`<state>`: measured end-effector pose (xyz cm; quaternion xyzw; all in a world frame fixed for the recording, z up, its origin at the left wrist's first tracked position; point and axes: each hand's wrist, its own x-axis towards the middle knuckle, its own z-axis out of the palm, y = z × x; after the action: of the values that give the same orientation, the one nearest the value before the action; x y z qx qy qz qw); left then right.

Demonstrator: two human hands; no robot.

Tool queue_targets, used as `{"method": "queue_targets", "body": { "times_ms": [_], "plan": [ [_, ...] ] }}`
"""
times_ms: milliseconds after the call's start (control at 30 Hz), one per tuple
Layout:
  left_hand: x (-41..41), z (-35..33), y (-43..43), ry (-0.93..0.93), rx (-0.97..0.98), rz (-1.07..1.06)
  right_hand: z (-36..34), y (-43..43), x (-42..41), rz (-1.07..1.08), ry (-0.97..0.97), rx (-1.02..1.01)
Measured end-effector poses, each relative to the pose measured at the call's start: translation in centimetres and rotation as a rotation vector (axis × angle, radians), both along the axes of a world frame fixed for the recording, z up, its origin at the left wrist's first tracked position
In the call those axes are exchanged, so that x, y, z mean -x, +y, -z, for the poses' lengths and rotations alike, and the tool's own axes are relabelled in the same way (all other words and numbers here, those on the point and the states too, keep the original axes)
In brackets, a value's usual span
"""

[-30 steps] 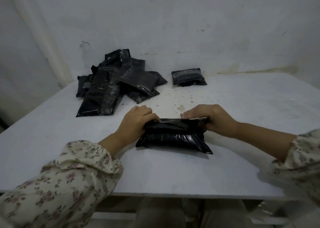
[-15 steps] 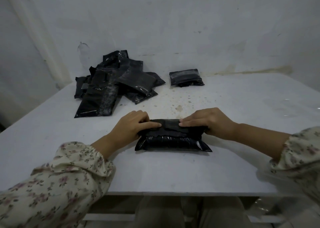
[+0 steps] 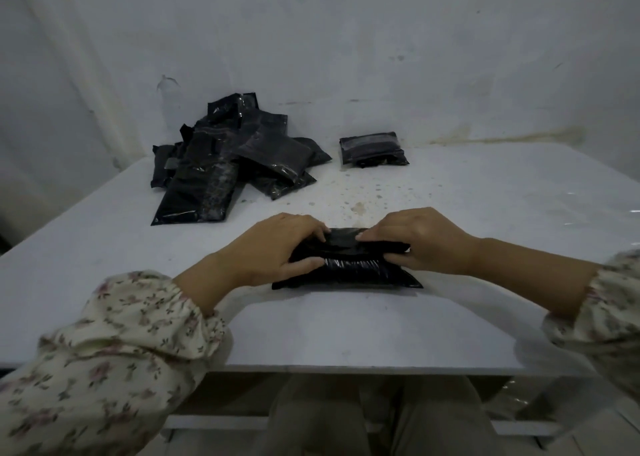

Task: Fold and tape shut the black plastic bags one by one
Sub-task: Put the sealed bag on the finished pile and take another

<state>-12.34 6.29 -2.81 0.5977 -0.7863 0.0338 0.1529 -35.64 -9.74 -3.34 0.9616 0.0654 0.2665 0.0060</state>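
A filled black plastic bag (image 3: 349,267) lies crosswise on the white table (image 3: 346,331) near the front edge, its upper flap folded down over the body. My left hand (image 3: 277,251) grips its left end, fingers on top and thumb along the front. My right hand (image 3: 420,239) grips the right end the same way. A heap of several black plastic bags (image 3: 225,164) lies at the back left. One folded, taped bag (image 3: 372,148) rests alone at the back centre.
A stained white wall (image 3: 346,40) rises right behind the table. Small brown specks mark the tabletop (image 3: 360,208) between the heap and my hands. My knees show under the front edge.
The flap has been folded further over the bag. Both hands have shifted from pressing the top edge to clasping the bag's two ends, thumbs now in front.
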Motion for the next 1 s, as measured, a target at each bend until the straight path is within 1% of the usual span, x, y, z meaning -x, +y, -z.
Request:
{"method": "queue_targets", "body": {
  "times_ms": [100,200,300,367,467,533,600,633,667,733,767,800,833,867,933,1000],
  "plan": [
    [1.5,0.0,-0.4,0.034,-0.013,-0.126,-0.2,0.9,-0.5,0.071,-0.046,0.006],
    [2.1,-0.1,-0.9,0.051,0.005,-0.172,-0.2,1.8,-1.1,0.145,-0.103,0.009],
    [1.9,0.0,-1.4,0.111,0.014,-0.183,0.2,2.3,-1.6,0.209,-0.117,-0.044],
    [1.8,0.2,-1.6,0.182,0.023,-0.182,0.3,2.4,-1.8,0.243,-0.099,-0.137],
    [1.3,0.8,-1.8,0.300,0.040,-0.172,0.1,2.0,-1.8,0.284,-0.032,-0.340],
    [1.2,1.3,-1.8,0.306,0.067,-0.162,0.0,1.7,-1.6,0.292,0.011,-0.458],
    [0.7,2.2,-1.9,0.310,0.159,-0.210,-0.1,1.3,-1.3,0.280,0.011,-0.600],
    [0.5,2.4,-2.0,0.398,0.201,-0.276,-0.2,1.2,-1.1,0.280,-0.013,-0.695],
    [0.4,2.6,-2.0,0.561,0.203,-0.352,-0.5,1.1,-1.0,0.284,-0.040,-0.806],
    [0.4,2.1,-2.3,0.958,0.078,-0.462,-1.4,0.7,-1.1,0.285,-0.071,-1.044],
    [0.4,1.8,-2.6,1.128,-0.013,-0.481,-2.0,0.2,-1.5,0.293,-0.066,-1.140],
    [0.3,1.5,-3.1,1.250,-0.090,-0.477,-2.6,-0.4,-2.0,0.312,-0.048,-1.204],
    [0.2,1.4,-3.6,1.302,-0.136,-0.463,-3.2,-1.0,-2.6,0.337,-0.022,-1.250],
    [0.1,1.3,-4.2,1.307,-0.148,-0.457,-3.6,-1.7,-3.2,0.356,-0.008,-1.289],
    [-0.2,1.3,-5.4,1.314,-0.121,-0.487,-3.8,-3.0,-4.2,0.394,-0.071,-1.400],
    [-0.5,1.4,-6.2,1.403,-0.120,-0.548,-3.5,-4.1,-4.5,0.409,-0.146,-1.532]
  ]
}}
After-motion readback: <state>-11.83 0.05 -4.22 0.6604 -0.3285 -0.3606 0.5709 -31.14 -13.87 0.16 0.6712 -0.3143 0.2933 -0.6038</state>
